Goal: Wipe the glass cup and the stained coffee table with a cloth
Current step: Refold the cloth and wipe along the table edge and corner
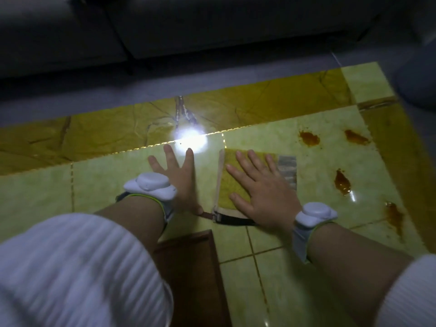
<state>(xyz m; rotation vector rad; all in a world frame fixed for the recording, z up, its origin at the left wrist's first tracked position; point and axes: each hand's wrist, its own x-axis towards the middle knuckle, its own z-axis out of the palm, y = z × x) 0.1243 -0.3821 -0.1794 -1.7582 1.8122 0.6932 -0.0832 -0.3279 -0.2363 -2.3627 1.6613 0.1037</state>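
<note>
While glare is bouncing off the glossy yellow-green tiled coffee table [271,279], the right hand [262,192] is lying palm-down, fingers spread wide, pressing flat on the folded mustard-yellow cloth with its grey striped edge [232,185] near the table's centre. At nine o'clock of the cloth, the left hand [179,178] is resting open and splayed on bare tile. Rusty-orange blotchy stains [342,182] are sitting at three o'clock of the cloth, apart from it. Both forearms are reaching forward, wearing white wrist devices [151,185].
</note>
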